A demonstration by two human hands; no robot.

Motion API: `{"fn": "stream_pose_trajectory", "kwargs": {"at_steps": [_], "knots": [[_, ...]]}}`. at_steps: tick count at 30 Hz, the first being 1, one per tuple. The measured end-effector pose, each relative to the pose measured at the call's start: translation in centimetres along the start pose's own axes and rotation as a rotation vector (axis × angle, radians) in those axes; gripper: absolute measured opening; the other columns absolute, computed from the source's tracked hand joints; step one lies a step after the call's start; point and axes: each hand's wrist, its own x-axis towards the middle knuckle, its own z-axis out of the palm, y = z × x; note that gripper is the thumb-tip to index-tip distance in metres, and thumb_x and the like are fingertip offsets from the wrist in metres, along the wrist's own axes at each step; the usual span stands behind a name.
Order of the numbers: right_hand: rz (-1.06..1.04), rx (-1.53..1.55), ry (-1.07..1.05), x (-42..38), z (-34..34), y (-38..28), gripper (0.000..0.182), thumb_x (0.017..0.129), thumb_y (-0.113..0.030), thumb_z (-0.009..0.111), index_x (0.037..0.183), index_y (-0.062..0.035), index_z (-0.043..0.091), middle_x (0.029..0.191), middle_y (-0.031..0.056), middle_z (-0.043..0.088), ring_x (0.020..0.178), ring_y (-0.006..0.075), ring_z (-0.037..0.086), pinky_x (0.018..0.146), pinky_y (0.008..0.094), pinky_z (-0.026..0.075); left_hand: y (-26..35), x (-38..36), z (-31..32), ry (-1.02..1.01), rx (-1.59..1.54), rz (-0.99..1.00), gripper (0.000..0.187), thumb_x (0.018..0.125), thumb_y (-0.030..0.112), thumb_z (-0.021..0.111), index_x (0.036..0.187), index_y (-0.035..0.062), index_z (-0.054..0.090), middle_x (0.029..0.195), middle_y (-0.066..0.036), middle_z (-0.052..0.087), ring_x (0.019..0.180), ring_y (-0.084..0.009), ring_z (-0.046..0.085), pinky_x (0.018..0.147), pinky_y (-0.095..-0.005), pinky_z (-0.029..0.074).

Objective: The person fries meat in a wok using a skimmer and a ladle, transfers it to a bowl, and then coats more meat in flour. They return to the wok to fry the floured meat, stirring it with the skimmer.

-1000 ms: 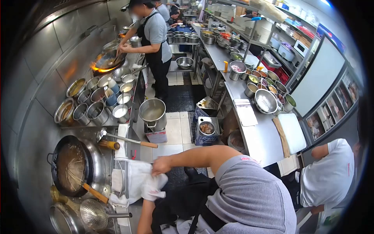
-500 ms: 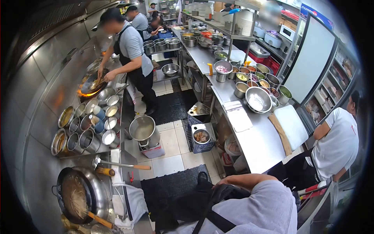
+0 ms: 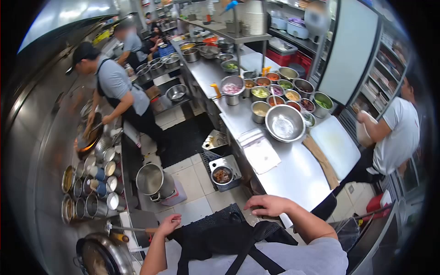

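My left hand [image 3: 169, 225] hangs in front of my body, beside the wooden handle of a ladle [image 3: 130, 228]; its fingers are loosely bent and nothing shows in them. Over the black floor mat, near the steel counter's [image 3: 293, 188] front edge, my right hand [image 3: 266, 205] is raised, palm down, with fingers apart and empty. A black apron [image 3: 215, 245] covers my front. At lower left sits a wok [image 3: 98, 256] with a dark inside, partly cut off by the dark view edge.
Metal tubs of chopped ingredients [image 3: 260, 93] and a large steel bowl [image 3: 285, 123] stand on the counter. A stockpot [image 3: 150, 178] is on the floor. A cook [image 3: 114, 82] works at a flaming wok; another person [image 3: 396, 133] stands right by the refrigerator.
My view has shifted, so the counter and stove appear further left. My left hand has come into view, and my right hand has lifted forward. The person at right now holds something whitish.
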Motion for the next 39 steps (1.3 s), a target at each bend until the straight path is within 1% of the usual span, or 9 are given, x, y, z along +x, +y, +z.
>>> {"fn": "stream_pose_trajectory", "kwargs": {"at_steps": [2,5,7,15,18,21,23,29,39], "knots": [[-0.329,0.070,0.053,-1.6,-3.5,-7.2,0.031,0.095,-0.020,0.056,0.121,-0.0024,0.058,0.123,0.0160,0.058,0.114,0.0345,0.055,0.097,0.0419,0.043,-1.4,3.9,-0.2,-0.043,0.020,-0.052,0.034,0.091,0.019,0.063,0.124,0.0102,0.060,0.102,-0.002,0.066,0.089,-0.0131,0.063,0.068,-0.0307,0.051],[-0.612,0.140,-0.167,-2.7,-3.9,-12.1,0.030,0.093,-0.014,0.056,0.120,-0.0011,0.054,0.121,0.0152,0.056,0.118,0.0345,0.052,0.099,0.0438,0.039,-3.8,6.8,0.5,-0.077,0.037,-0.370,0.037,0.089,0.016,0.064,0.126,0.0119,0.059,0.099,-0.007,0.065,0.085,-0.0182,0.064,0.072,-0.0348,0.053],[-0.580,0.165,-0.186,-3.3,-2.7,-12.0,0.034,0.088,-0.009,0.056,0.122,-0.0024,0.052,0.123,0.0147,0.052,0.120,0.0332,0.049,0.099,0.0434,0.038,-12.1,9.7,-0.4,-0.180,-0.085,-0.563,0.038,0.086,0.013,0.064,0.124,0.0136,0.059,0.096,-0.006,0.065,0.082,-0.0214,0.065,0.066,-0.0388,0.052],[-0.232,0.032,0.049,-3.8,0.3,-15.3,0.035,0.087,-0.008,0.057,0.121,-0.0004,0.052,0.119,0.0173,0.053,0.112,0.0349,0.052,0.091,0.0394,0.044,-15.7,13.4,-3.0,-0.267,0.083,-0.624,0.036,0.088,0.020,0.057,0.124,0.0161,0.055,0.103,-0.006,0.064,0.084,-0.0266,0.064,0.070,-0.0484,0.050],[-0.019,-0.086,0.080,-1.5,2.1,-17.2,0.039,0.081,-0.008,0.060,0.119,-0.0061,0.053,0.111,0.0133,0.053,0.106,0.0333,0.055,0.089,0.0426,0.046,-13.7,17.3,-3.5,-0.310,0.158,-0.492,0.029,0.090,0.025,0.056,0.118,0.0160,0.055,0.099,-0.006,0.062,0.086,-0.0261,0.062,0.070,-0.0479,0.049],[0.128,-0.201,0.133,2.2,3.6,-18.7,0.029,0.078,-0.013,0.061,0.106,-0.0095,0.055,0.097,0.0108,0.053,0.097,0.0312,0.057,0.082,0.0446,0.048,-15.3,23.7,-3.3,-0.319,-0.065,-0.232,0.015,0.092,0.024,0.054,0.097,0.0110,0.058,0.075,-0.006,0.059,0.062,-0.0191,0.058,0.047,-0.0369,0.044],[0.158,-0.260,0.122,4.9,4.4,-18.9,0.024,0.077,-0.014,0.063,0.099,-0.0086,0.055,0.092,0.0103,0.052,0.093,0.0312,0.058,0.078,0.0444,0.049,-11.7,24.1,-3.0,-0.301,-0.008,-0.219,0.016,0.093,0.024,0.055,0.103,0.0122,0.058,0.072,-0.002,0.058,0.056,-0.0145,0.055,0.040,-0.0279,0.038],[0.247,-0.152,0.119,11.0,7.4,-20.2,0.027,0.074,-0.014,0.064,0.100,-0.0088,0.057,0.092,0.0081,0.053,0.086,0.0285,0.060,0.073,0.0419,0.050,-10.2,22.0,-3.8,-0.359,-0.008,-0.269,0.041,0.090,0.022,0.060,0.130,0.0138,0.052,0.108,-0.003,0.062,0.087,-0.0157,0.061,0.071,-0.0377,0.049],[0.278,-0.184,0.300,13.5,10.8,-21.6,0.014,0.076,-0.012,0.066,0.089,-0.0080,0.061,0.077,0.0044,0.055,0.072,0.0249,0.061,0.064,0.0379,0.050,-20.3,17.0,-6.4,-0.377,0.088,-0.492,0.038,0.086,0.014,0.062,0.124,0.0131,0.057,0.088,-0.007,0.063,0.070,-0.0172,0.061,0.049,-0.0323,0.044]]}}
